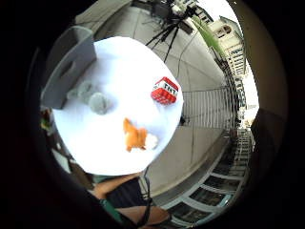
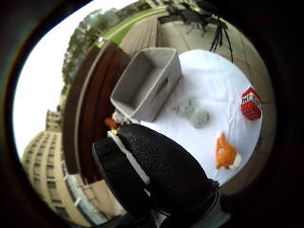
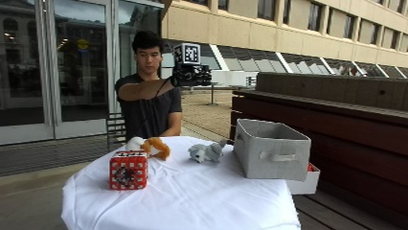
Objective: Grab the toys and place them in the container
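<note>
Three toys lie on the white-clothed round table (image 3: pixel 191 201): a red TNT cube (image 3: pixel 128 170) near its front left, an orange and white fox plush (image 3: pixel 153 146) behind it, and a grey plush (image 3: pixel 205 153) toward the middle. The empty grey fabric container (image 3: pixel 271 148) stands at the table's right edge. My gloved right hand (image 3: pixel 191 74) is raised high above the table at head height, holding nothing, its fingers relaxed. From the palm I look down on the cube (image 1: pixel 165 90), fox (image 1: pixel 137 137), grey plush (image 1: pixel 93 98) and container (image 2: pixel 147 83); the glove (image 2: pixel 156 175) shows near the camera.
A white box (image 3: pixel 305 184) with something red in it sits beside the container, below table level. A dark wooden bench wall (image 3: pixel 331 110) runs along the right. A tripod (image 1: pixel 167 28) stands on the paving beyond the table.
</note>
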The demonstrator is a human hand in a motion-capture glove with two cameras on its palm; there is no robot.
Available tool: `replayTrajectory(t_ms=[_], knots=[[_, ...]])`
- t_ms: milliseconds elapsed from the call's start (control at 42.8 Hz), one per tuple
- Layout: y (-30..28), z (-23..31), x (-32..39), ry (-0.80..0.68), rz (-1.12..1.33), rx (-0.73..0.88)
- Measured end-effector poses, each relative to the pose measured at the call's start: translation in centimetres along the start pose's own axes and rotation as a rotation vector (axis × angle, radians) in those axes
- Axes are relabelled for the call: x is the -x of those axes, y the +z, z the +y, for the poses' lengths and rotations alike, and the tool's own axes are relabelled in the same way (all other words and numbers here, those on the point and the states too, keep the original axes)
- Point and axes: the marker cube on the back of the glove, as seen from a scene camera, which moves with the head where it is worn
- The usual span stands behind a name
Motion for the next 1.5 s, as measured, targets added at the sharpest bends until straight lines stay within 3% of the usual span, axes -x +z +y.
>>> replayTrajectory(t_ms=[584, 701, 795, 912, 1052, 1379, 1496], knots=[[0.8, 0.4, -1.8, 0.019, 0.014, 0.031], [0.6, 2.8, -2.6, 0.210, 0.030, 0.122], [1.8, 4.2, -5.8, 0.044, 0.023, 0.094], [3.2, 6.7, -8.2, 0.039, 0.040, 0.071], [6.1, 9.8, -10.6, 0.080, 0.060, 0.046], [18.0, 13.9, -15.1, 0.075, 0.030, 0.168], [23.4, 15.1, -15.9, 0.201, 0.043, 0.108]])
